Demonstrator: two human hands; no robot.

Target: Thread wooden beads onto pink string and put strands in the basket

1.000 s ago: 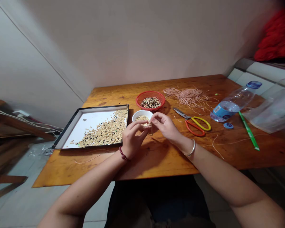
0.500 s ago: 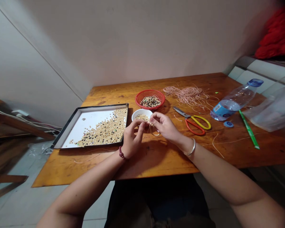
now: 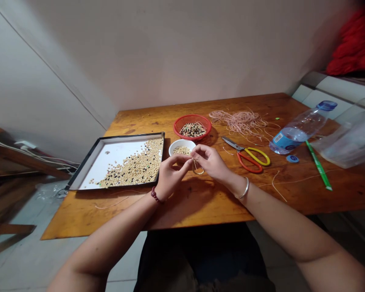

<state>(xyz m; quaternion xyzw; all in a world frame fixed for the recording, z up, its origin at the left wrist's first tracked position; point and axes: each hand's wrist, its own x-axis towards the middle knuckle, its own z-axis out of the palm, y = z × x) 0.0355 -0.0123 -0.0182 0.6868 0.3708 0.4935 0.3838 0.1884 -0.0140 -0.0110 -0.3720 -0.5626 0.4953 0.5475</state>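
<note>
My left hand (image 3: 169, 175) and my right hand (image 3: 211, 162) meet fingertip to fingertip just in front of a small white bowl (image 3: 181, 147) of pale beads. Both pinch a thin cord strung with pale beads, and a short beaded loop (image 3: 198, 170) hangs below my right fingers. A dark bead bracelet sits on my left wrist and a silver bangle on my right. A black-rimmed tray (image 3: 109, 156) with several loose beads lies to the left of my hands.
A red basket (image 3: 192, 127) of mixed beads stands behind the bowl. Pink cord (image 3: 240, 121) is piled at the back. Scissors (image 3: 247, 156), a lying water bottle (image 3: 301, 129), a blue cap (image 3: 292, 159), a green stick (image 3: 318, 166) and a clear bag (image 3: 351, 142) lie to the right on the wooden table (image 3: 200, 202).
My hands have stayed over the same spot. The fingertips have closed together and the beaded loop now hangs lower under my right hand.
</note>
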